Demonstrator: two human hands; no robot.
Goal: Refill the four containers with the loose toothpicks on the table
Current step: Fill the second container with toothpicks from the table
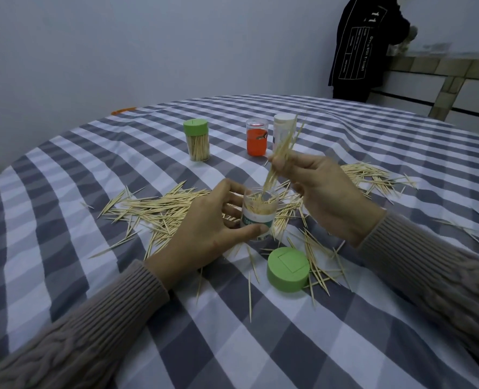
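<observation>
My left hand (204,228) grips an open clear container (258,213) with a green-and-white label, standing on the table and partly filled with toothpicks. My right hand (317,192) pinches a bundle of toothpicks (282,155) whose lower ends reach into the container's mouth. Its green lid (288,269) lies on the cloth in front. Loose toothpicks (159,209) lie scattered left, right and in front of the container. Farther back stand a green-lidded container (196,140) full of toothpicks, an orange container (257,137) and a white container (283,127).
The round table carries a grey-and-white checked cloth (289,346). Another heap of toothpicks (373,175) lies behind my right hand. A person in a black top (364,46) stands at the far right beside a tiled ledge. An orange object (123,110) lies at the table's far edge.
</observation>
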